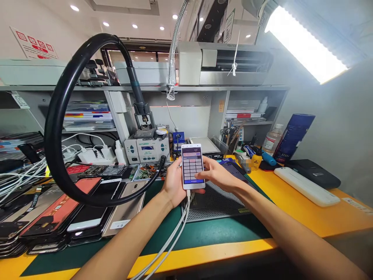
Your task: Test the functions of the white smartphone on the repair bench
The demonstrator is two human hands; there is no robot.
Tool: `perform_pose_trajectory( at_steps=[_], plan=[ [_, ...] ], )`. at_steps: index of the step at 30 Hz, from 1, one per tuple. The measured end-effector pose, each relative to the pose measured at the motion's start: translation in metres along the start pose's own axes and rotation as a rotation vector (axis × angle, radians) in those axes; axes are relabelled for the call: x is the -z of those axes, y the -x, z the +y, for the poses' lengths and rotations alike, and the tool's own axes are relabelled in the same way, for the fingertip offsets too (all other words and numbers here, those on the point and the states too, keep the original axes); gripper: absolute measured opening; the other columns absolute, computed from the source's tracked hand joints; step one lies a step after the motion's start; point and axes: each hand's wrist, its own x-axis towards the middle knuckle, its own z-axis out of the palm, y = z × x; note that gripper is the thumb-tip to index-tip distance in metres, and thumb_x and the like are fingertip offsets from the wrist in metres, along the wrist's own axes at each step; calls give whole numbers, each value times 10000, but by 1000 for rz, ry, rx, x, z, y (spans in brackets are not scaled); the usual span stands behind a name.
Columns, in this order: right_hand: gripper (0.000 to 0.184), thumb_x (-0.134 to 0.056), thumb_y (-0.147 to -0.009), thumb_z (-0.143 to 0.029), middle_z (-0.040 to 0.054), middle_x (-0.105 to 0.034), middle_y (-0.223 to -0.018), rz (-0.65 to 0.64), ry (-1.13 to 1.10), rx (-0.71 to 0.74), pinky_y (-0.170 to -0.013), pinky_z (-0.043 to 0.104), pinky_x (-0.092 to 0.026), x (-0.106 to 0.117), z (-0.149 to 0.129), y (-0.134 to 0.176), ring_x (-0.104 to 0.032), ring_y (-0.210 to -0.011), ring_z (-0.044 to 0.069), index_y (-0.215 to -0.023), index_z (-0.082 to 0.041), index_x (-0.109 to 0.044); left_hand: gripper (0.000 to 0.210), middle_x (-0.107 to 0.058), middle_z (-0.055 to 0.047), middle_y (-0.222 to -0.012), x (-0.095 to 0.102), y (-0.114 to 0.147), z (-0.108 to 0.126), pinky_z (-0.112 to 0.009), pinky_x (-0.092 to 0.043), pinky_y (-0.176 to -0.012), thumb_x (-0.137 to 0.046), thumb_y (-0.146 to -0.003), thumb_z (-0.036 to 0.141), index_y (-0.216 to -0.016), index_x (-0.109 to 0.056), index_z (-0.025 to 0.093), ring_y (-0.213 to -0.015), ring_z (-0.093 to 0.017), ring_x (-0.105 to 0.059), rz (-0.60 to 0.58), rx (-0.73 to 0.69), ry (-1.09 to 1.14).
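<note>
A white smartphone [193, 165] with its screen lit, showing a grid of boxes, is upright above the bench. My left hand [174, 181] is closed around its left side and lower back. At the right edge is my right hand [217, 174], its thumb or a finger over the lower right of the screen and other fingers curled at the side, partly hidden. White cables [177, 229] run from the bottom of the phone down past the bench's front edge. Beneath the hands lies a dark perforated plate [215, 210] on a green mat [204, 235].
Stacked phones and phone parts [58, 206] cover the left side. A thick black hose [55, 105] loops up from a soldering station [147, 148]. A parts tray [145, 171], bottles [272, 136], a white oblong device [305, 186] and a black case [311, 173] stand around.
</note>
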Motion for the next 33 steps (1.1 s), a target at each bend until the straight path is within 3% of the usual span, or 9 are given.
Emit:
perform_pose_trajectory(
  at_steps=[3,6,13,16,19,23,26,31,33],
  plan=[
    [279,-687,-809,-303,39,-709,-919,29,-76,-56,-675,303,-497,1,4,-2,-609,-763,177,-1062,-185,-684,562,-741,-156,-943,0,0,0,-400,-626,-630,-336,-1028,504,-1262,-673,119,-781,-264,-731,-5,-4,-18],
    [336,-630,-894,-483,49,-697,-877,66,-166,-108,-628,304,-500,1,9,-4,-606,-719,179,-1050,-193,-694,578,-740,-165,-959,-1,1,-1,-411,-623,-603,-324,-1027,516,-1257,-672,115,-787,-279,-731,-1,0,-43],
    [478,-456,-974,-600,82,-735,-931,154,-229,-207,-643,332,-518,0,8,-6,-636,-737,205,-1054,-197,-702,573,-736,-164,-965,-3,1,0,-405,-627,-600,-300,-1037,498,-1255,-664,112,-780,-267,-729,-21,3,-27],
    [495,-399,-994,-591,82,-736,-974,150,-238,-218,-654,329,-524,-1,4,-4,-641,-768,208,-1091,-205,-694,558,-738,-156,-967,-3,1,1,-405,-632,-633,-297,-1044,479,-1266,-659,116,-793,-259,-730,-18,0,3],
    [426,-486,-960,-547,81,-727,-947,89,-201,-185,-643,327,-523,0,3,-3,-626,-743,203,-1062,-192,-698,546,-741,-152,-972,-2,1,0,-409,-633,-648,-312,-1043,471,-1279,-656,118,-800,-261,-732,-3,-6,10],
    [251,-646,-850,-355,49,-702,-909,32,-159,-113,-627,304,-519,2,4,-2,-607,-736,186,-1042,-200,-690,573,-742,-165,-966,-1,0,1,-424,-628,-618,-330,-1032,501,-1280,-658,102,-782,-279,-733,40,15,-12],
    [265,-644,-788,-247,39,-697,-923,22,-160,-90,-631,293,-516,2,7,-3,-602,-747,177,-1047,-211,-686,574,-743,-162,-974,-2,0,1,-426,-625,-608,-325,-1032,504,-1286,-657,112,-781,-281,-734,52,12,-14],
    [274,-597,-868,-387,60,-684,-944,61,-149,-109,-634,315,-513,0,7,-4,-609,-813,204,-1053,-196,-665,575,-743,-161,-985,-3,1,1,-419,-628,-656,-323,-1036,501,-1284,-665,111,-823,-277,-734,42,-3,0],
    [264,-625,-824,-330,54,-686,-936,63,-109,-105,-635,312,-503,-1,4,-3,-605,-802,198,-1044,-187,-661,577,-744,-161,-972,-3,1,1,-412,-629,-658,-328,-1035,505,-1274,-672,108,-816,-272,-734,33,-2,-8]
  ],
)
